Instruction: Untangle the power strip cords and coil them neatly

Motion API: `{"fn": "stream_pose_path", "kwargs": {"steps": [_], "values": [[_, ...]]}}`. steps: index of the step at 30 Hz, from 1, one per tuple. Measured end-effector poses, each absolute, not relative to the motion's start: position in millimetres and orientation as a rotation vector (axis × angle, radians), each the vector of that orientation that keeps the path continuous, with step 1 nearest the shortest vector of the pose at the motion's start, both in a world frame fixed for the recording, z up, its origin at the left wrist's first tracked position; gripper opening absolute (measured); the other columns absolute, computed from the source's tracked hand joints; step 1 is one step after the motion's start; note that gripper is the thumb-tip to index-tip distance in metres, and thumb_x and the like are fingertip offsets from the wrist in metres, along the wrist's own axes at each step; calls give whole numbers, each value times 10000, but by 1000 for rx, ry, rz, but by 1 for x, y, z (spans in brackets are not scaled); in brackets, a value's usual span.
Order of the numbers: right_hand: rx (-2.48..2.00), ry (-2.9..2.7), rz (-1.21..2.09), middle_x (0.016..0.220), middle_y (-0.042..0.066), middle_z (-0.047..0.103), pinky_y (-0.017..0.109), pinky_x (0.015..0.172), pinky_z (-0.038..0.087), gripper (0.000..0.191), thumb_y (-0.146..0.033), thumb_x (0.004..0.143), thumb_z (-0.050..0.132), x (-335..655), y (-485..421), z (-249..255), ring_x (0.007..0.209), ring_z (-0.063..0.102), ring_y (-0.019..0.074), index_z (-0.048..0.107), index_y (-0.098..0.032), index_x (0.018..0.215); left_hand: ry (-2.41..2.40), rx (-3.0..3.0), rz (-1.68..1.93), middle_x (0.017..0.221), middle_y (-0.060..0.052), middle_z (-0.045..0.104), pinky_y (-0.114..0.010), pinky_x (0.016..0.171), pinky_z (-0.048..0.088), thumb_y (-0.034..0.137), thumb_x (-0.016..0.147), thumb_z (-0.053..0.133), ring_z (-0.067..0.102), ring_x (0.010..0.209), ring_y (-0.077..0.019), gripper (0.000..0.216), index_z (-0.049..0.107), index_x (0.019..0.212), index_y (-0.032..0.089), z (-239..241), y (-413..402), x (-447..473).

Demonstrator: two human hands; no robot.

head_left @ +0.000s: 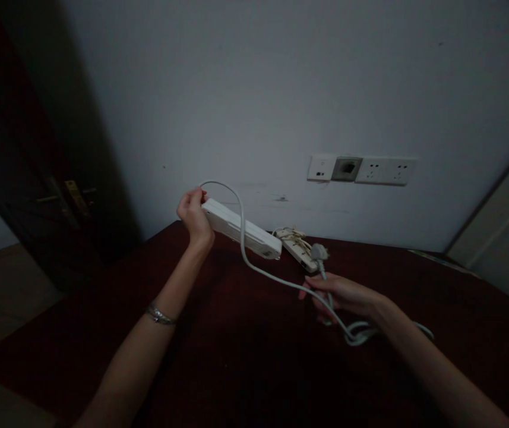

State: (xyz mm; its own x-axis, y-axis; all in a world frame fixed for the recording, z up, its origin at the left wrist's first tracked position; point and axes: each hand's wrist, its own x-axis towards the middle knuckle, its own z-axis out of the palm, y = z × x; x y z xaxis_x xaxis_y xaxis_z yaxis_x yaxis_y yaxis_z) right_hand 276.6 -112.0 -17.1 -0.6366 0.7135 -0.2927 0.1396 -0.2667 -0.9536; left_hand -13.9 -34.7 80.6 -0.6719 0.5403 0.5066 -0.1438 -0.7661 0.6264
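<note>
My left hand (194, 214) is closed round the left end of a white power strip (245, 232), which is held tilted above the dark red table (236, 345). From that end a pale cord (242, 238) loops up and over the strip, then runs right to my right hand (337, 292). The right fingers are closed on the cord just below its plug (319, 252), which points upward. More coils of the cord hang under the right wrist. Beyond the plug, a second power strip (296, 249) lies on the table with its thin cable bunched on top.
A row of wall sockets (385, 170) and a grey-framed outlet (347, 169) sit on the wall behind the table. To the left stands a dark door with a brass handle (76, 196). A pale panel (503, 232) rises at the right edge.
</note>
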Motion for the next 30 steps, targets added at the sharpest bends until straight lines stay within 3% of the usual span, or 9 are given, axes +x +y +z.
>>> {"fn": "stream_pose_path", "kwargs": {"steps": [3, 8, 15, 21, 30], "values": [[-1025, -1537, 1869, 401, -84, 330, 217, 453, 416, 350, -440, 835, 519, 301, -118, 9, 313, 235, 20, 649, -116, 840, 819, 1131, 2524, 598, 3, 464, -245, 545, 356, 339, 763, 567, 454, 541, -105, 213, 511, 638, 176, 78, -31, -20], [-1040, -1301, 1636, 371, -109, 167, 184, 420, 311, 299, -406, 830, 530, 341, -130, 46, 331, 106, 13, 659, -152, 740, 915, 1356, 2533, 583, 14, 489, -231, 542, 340, 373, 816, 530, 457, 536, -98, 223, 512, 692, 188, 64, -29, -12], [-935, -992, 1353, 301, -108, 224, 145, 414, 252, 233, -285, 843, 484, 379, -132, 64, 264, 181, -17, 626, -177, 694, 960, 1700, 2351, 621, 4, 559, -238, 575, 356, 354, 815, 534, 499, 548, -113, 158, 530, 768, 203, 26, -29, 14], [-874, -887, 1416, 299, -109, 274, 135, 416, 209, 220, -252, 832, 487, 371, -134, 67, 270, 219, -30, 629, -149, 699, 952, 2123, 2184, 689, -47, 594, -281, 665, 375, 353, 768, 580, 526, 625, -149, 165, 570, 755, 188, 7, -31, 22], [-875, -878, 1455, 307, -112, 266, 147, 424, 223, 225, -260, 839, 480, 362, -132, 65, 282, 203, -18, 627, -153, 706, 896, 2710, 2035, 677, -60, 609, -301, 614, 356, 287, 826, 476, 520, 576, -155, 130, 543, 762, 196, -10, -24, 29]]}}
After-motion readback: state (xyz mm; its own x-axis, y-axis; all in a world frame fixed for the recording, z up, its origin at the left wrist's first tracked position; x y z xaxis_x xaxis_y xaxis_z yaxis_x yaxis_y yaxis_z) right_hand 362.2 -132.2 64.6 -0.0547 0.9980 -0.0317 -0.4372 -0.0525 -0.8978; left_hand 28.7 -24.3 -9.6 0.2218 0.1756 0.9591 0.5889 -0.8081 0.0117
